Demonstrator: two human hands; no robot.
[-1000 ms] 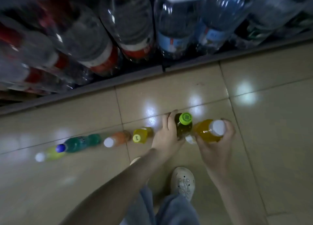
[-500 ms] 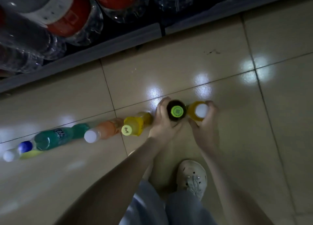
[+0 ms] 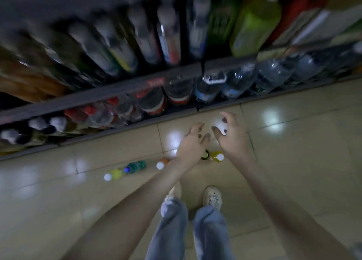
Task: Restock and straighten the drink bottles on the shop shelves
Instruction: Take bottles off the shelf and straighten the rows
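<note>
**Both hands held open above a row of bottles on the floor**

The left hand (image 3: 193, 142) and the right hand (image 3: 230, 135) are held side by side, not touching, over the tiled floor (image 3: 293, 161). Their fingers are spread and loosely bent, and nothing is gripped. A bright patch is seen between the right hand's fingers; it cannot be told apart from floor glare.

Below the hands, small drink bottles are lined up on the floor:
- a yellow bottle (image 3: 115, 174)
- a green bottle (image 3: 136, 166)
- an orange bottle (image 3: 162, 163)
- a dark bottle (image 3: 205, 155), partly hidden by the left wrist
- an amber bottle (image 3: 217, 156)

Beyond the row, large water bottles (image 3: 274, 75) and red-labelled bottles (image 3: 152, 103) are packed under a grey shelf rail (image 3: 98, 95). The stock above the rail is blurred. A pale shoe (image 3: 212, 198) and blue jeans (image 3: 211, 230) are seen nearest the camera.
</note>
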